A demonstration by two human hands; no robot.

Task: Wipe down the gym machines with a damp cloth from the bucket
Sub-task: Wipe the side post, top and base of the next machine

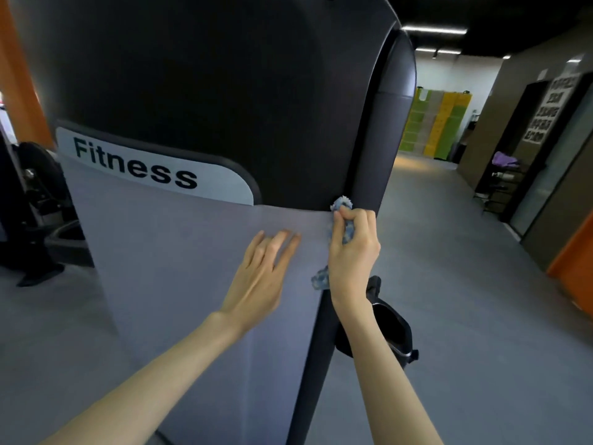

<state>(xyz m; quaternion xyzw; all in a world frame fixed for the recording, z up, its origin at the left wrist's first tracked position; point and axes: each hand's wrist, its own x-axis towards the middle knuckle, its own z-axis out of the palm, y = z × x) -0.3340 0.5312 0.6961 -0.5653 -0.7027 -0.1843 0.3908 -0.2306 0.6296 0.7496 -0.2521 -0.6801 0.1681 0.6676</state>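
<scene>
A tall gym machine fills the view, with a grey lower panel (179, 258), a black upper shroud (224, 91) and a label reading "Fitness" (134, 167). My right hand (353, 252) grips a bunched light-blue cloth (348, 231) and holds it against the right edge of the grey panel, where it meets the black side post (324, 332). Cloth ends stick out above and below the fist. My left hand (263, 274) lies flat on the grey panel with straight fingers, just left of the cloth. No bucket is in view.
A black part of the machine (390, 326) juts out low on the right behind the post. Grey floor (465, 268) runs down a corridor to green and yellow lockers (439, 123). A dark rack (503, 184) stands by the right wall. Another dark machine (35, 203) stands at left.
</scene>
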